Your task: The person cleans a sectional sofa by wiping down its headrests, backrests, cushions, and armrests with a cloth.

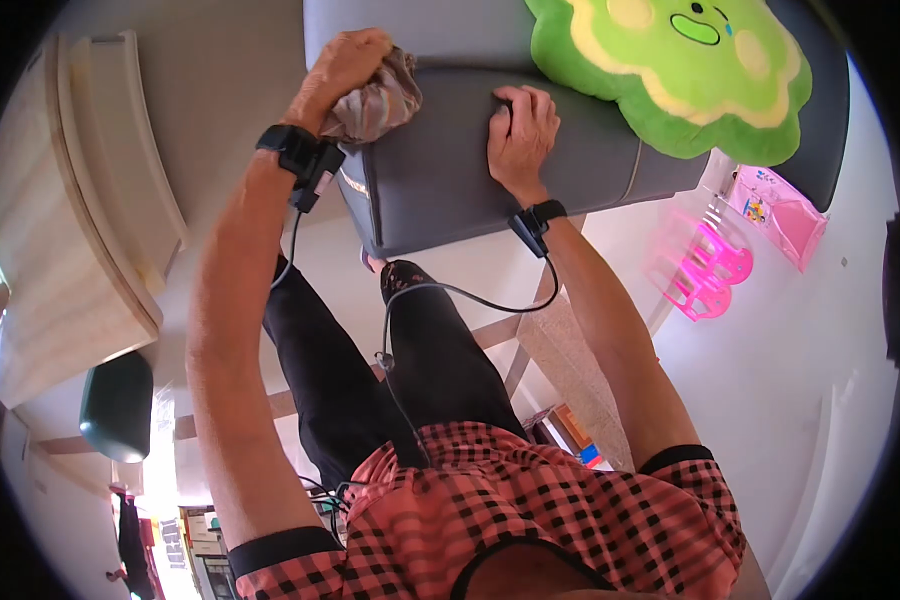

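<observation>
At the upper left of the sofa, my left hand is closed on a crumpled striped cloth, which rests against the grey sofa. My right hand lies on the grey seat surface, with its fingers bent and partly spread and nothing in it. Right of that hand is a green flower-shaped cushion with a smiling face. Black devices with cables are strapped to both my wrists.
A pink plastic chair and a pink bag stand beyond the sofa on the right. Pale wooden furniture is at the left, with a dark green bin-like object below it.
</observation>
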Demonstrator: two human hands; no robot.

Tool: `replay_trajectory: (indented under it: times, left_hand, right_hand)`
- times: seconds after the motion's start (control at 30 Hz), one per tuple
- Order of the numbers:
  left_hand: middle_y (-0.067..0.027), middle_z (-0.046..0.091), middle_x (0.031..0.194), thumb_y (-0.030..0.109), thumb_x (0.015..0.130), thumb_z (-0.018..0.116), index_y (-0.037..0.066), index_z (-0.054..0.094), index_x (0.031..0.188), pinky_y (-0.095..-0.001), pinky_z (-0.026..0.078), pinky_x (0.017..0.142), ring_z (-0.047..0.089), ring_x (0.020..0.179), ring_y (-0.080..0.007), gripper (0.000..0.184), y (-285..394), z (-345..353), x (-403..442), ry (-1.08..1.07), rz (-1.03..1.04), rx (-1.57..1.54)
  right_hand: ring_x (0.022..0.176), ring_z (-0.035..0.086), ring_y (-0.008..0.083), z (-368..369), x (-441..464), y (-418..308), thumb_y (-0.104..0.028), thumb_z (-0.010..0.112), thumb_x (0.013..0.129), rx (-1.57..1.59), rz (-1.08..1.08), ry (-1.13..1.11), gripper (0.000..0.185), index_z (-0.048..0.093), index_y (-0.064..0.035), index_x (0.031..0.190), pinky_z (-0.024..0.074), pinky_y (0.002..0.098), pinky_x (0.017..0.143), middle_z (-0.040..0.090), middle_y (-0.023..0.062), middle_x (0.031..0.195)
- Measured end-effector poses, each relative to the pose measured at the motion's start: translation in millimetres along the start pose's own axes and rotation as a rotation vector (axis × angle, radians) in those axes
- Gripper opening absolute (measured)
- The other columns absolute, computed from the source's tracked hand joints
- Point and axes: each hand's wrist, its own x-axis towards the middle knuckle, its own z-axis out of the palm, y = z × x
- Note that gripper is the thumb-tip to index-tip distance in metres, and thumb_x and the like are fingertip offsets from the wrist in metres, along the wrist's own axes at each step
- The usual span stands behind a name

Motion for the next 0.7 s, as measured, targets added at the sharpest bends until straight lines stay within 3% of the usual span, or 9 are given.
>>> replay_trajectory:
  times: [0.1,0.17,0.23,0.33,0.47,0.5,0.57,0.63,0.7]
  left_hand:
    - [-0.0187,0.057,0.108,0.026,0.087,0.055,0.010,0.053,0.122,-0.0416,0.048,0.084,0.059,0.093,-0.0350,0.038,0.1,-9.8,-48.9,0.091,0.499,0.221]
    - [-0.0199,0.053,0.119,0.026,0.085,0.059,0.008,0.047,0.132,-0.0436,0.045,0.089,0.055,0.102,-0.0366,0.052,16.3,0.5,-87.5,0.145,0.557,0.358]
    - [-0.0233,0.047,0.126,0.020,0.083,0.063,0.002,0.040,0.137,-0.0465,0.042,0.096,0.048,0.114,-0.0401,0.061,36.5,23.4,-126.7,0.210,0.321,0.485]
    - [-0.0220,0.045,0.127,0.016,0.080,0.062,0.001,0.039,0.137,-0.0521,0.036,0.098,0.038,0.120,-0.0421,0.063,39.0,25.2,-132.4,0.178,0.146,0.313]
    - [-0.0210,0.059,0.103,0.013,0.081,0.058,-0.002,0.053,0.119,-0.0451,0.048,0.083,0.059,0.094,-0.0378,0.041,77.5,-1.3,-95.2,0.134,0.141,0.195]
    - [-0.0213,0.061,0.093,0.013,0.083,0.058,-0.002,0.057,0.108,-0.0415,0.051,0.076,0.062,0.082,-0.0389,0.030,115.7,-5.1,-82.5,0.028,-0.031,-0.022]
    - [-0.0227,0.062,0.099,0.018,0.086,0.053,0.001,0.058,0.107,-0.0416,0.051,0.080,0.062,0.091,-0.0386,0.028,133.1,-6.2,-42.0,-0.228,-0.077,-0.041]
    - [-0.0228,0.062,0.104,0.020,0.091,0.046,0.002,0.059,0.107,-0.0414,0.049,0.085,0.061,0.099,-0.0360,0.027,90.2,22.3,3.2,-0.340,0.439,0.234]
    - [-0.0190,0.061,0.108,0.023,0.093,0.045,0.002,0.058,0.112,-0.0376,0.048,0.085,0.060,0.093,-0.0296,0.031,30.6,55.5,35.3,-0.470,0.675,0.591]
  right_hand:
    - [0.098,0.053,0.0305,0.8,-1.6,1.4,-0.015,0.058,0.082,0.011,-0.010,0.019,0.021,0.062,-0.0130,0.102,0.0379,0.0428,0.079,0.054,0.0092,0.102]
    - [0.096,0.053,0.0299,-1.3,-0.8,1.1,-0.014,0.059,0.081,0.007,0.001,0.028,0.021,0.062,-0.0133,0.102,0.0379,0.0425,0.078,0.054,0.0088,0.101]
    - [0.095,0.053,0.0294,-2.4,0.7,-0.5,-0.013,0.060,0.080,0.002,0.011,0.027,0.021,0.062,-0.0137,0.101,0.0378,0.0422,0.077,0.055,0.0084,0.100]
    - [0.094,0.053,0.0295,-2.6,1.9,-1.6,-0.012,0.060,0.079,0.022,0.018,0.027,0.021,0.062,-0.0142,0.100,0.0375,0.0424,0.076,0.055,0.0085,0.100]
    - [0.093,0.053,0.0299,-2.1,2.0,1.3,-0.013,0.059,0.079,0.037,0.014,0.033,0.021,0.062,-0.0141,0.100,0.0371,0.0428,0.076,0.055,0.0090,0.100]
    - [0.093,0.053,0.0300,-0.7,0.9,1.1,-0.013,0.059,0.078,0.041,0.029,0.027,0.021,0.062,-0.0140,0.100,0.0370,0.0430,0.076,0.055,0.0091,0.100]
    - [0.092,0.053,0.0302,1.4,4.1,-3.5,-0.014,0.058,0.078,0.033,0.040,0.015,0.022,0.062,-0.0139,0.099,0.0370,0.0431,0.076,0.055,0.0093,0.100]
    - [0.092,0.053,0.0303,0.3,6.0,-3.9,-0.015,0.058,0.077,0.006,0.039,0.009,0.022,0.062,-0.0138,0.099,0.0370,0.0432,0.075,0.055,0.0094,0.099]
    - [0.092,0.053,0.0301,1.2,6.9,-3.0,-0.015,0.057,0.077,-0.005,0.035,0.024,0.022,0.062,-0.0140,0.099,0.0371,0.0433,0.075,0.055,0.0094,0.099]
